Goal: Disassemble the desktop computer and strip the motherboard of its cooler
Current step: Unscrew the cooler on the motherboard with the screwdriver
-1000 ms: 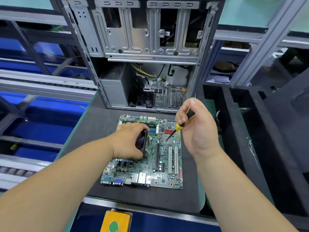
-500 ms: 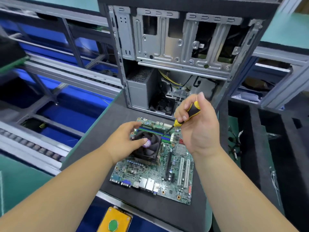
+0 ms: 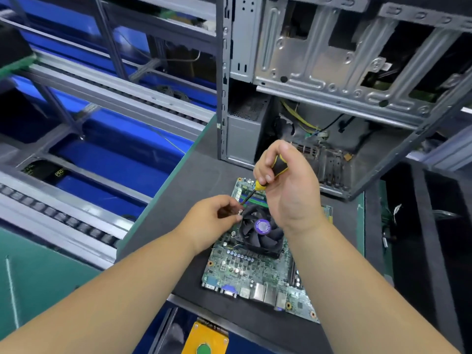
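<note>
On the dark mat (image 3: 199,175), just in front of the gutted case (image 3: 332,72) — motherboard (image 3: 242,272) already out and lying flat, so case teardown looking done as far as visible. Cooler (image 3: 260,229) still sitting on the board, fan up, purple hub sticker showing; stripping it still pending. Currently working the far-left cooler screw (image 3: 240,212), judging by tool angle. Right hand (image 3: 288,190) curled tight round the black-and-yellow screwdriver (image 3: 277,166), tip angling down toward that corner. Left hand (image 3: 212,221) pinching thumb and fingers at the same corner — steadying the screw or the cooler edge, can't tell which. Another screw head visible at the near-left corner, apparently still in; right-side fasteners hidden behind the wrist. Board looking intact, rear ports facing the near edge, slots on the right partly covered by the forearm.
</note>
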